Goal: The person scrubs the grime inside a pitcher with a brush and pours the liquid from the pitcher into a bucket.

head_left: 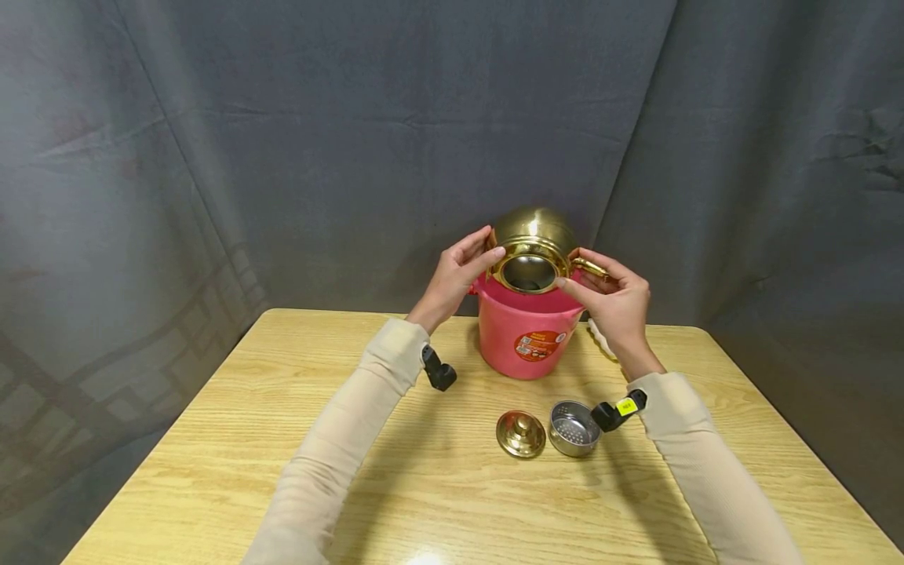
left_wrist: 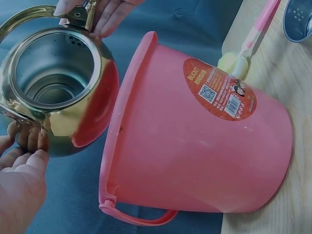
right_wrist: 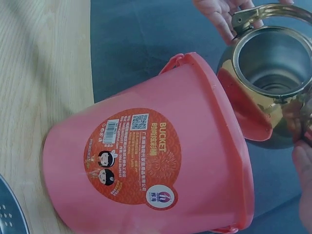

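Both hands hold a shiny gold kettle (head_left: 534, 224) over the mouth of a pink bucket (head_left: 498, 337). It is tilted, its lidless round opening facing me, and its inside looks bare metal with a few drops. My left hand (head_left: 457, 275) grips its left side, thumb near the rim and fingers behind. On the other side my right hand (head_left: 616, 302) grips it by the handle joint, thumb at the rim. The kettle's arched handle (left_wrist: 36, 13) stands up in the left wrist view. The bucket carries an orange-red round label (right_wrist: 131, 156).
On the wooden table (head_left: 282, 439), in front of the bucket, lie a gold lid (head_left: 521, 434) with a knob and a perforated metal strainer cup (head_left: 574, 429). A white-headed thing with a pink handle (left_wrist: 265, 17) lies beside the bucket. Grey cloth (head_left: 395, 157) hangs behind.
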Available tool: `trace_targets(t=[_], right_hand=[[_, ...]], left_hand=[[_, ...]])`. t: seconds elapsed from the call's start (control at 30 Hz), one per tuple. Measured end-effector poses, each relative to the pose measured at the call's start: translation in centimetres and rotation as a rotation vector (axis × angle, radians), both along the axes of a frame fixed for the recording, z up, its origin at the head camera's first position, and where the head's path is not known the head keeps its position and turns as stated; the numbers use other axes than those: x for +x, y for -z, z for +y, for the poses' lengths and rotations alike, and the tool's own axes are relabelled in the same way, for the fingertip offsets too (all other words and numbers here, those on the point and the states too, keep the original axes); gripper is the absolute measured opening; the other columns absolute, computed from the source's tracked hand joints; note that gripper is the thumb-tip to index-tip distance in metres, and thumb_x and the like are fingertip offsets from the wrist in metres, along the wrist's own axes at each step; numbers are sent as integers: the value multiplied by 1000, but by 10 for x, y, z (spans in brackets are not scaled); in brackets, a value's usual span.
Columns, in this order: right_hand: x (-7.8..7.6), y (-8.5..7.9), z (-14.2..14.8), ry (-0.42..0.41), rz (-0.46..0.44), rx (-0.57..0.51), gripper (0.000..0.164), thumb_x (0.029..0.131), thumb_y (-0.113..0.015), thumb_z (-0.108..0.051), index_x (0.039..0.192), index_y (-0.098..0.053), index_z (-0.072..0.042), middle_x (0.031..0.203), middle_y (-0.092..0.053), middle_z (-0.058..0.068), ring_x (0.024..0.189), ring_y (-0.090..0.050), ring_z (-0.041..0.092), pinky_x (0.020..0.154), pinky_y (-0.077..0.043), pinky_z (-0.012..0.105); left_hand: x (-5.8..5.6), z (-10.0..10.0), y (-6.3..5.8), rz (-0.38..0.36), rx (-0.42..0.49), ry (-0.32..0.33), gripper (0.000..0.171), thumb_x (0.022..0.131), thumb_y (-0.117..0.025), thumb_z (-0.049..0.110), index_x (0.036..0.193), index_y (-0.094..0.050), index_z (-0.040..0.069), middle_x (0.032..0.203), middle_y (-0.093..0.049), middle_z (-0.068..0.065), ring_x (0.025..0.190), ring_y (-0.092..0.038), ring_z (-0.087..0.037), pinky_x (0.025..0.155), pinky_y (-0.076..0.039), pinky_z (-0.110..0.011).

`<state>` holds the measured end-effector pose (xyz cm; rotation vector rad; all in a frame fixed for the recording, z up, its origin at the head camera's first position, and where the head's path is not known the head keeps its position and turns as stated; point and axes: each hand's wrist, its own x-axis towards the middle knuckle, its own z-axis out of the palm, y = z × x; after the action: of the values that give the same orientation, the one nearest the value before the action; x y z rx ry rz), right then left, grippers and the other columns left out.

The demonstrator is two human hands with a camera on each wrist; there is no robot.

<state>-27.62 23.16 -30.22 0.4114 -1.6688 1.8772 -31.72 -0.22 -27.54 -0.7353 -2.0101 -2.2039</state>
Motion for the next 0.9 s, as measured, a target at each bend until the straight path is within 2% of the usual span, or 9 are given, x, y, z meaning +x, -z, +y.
trace_targets(t=[0.47, 0.67, 0.9], right_hand=[[5, -8, -2, 15, -14, 11, 45, 73, -84, 1, 116, -71, -1, 109, -71, 7, 92, -69, 14, 78, -54, 22], [7, -11, -2, -30, -1, -28, 43, 73, -82, 4, 115, -70, 2, 109, -71, 9, 91, -70, 16, 75, -55, 22], [12, -18, -1, -8, -38, 19, 43, 75, -83, -2, 116, -70, 0, 109, -70, 7, 91, -70, 14, 75, -55, 21]], left_hand=[[4, -5, -5, 14, 0, -7, 54, 94, -63, 11, 144, -44, 1, 145, -45, -11, 130, -45, -13, 103, -39, -24], [6, -9, -7, 17, 1, 8, 53, 94, -64, 9, 143, -46, 0, 143, -48, -11, 129, -46, -14, 102, -41, -25], [10, -12, -12, 40, 4, 30, 53, 94, -64, 7, 143, -45, -1, 143, -48, -11, 129, -46, -14, 102, -41, -25]])
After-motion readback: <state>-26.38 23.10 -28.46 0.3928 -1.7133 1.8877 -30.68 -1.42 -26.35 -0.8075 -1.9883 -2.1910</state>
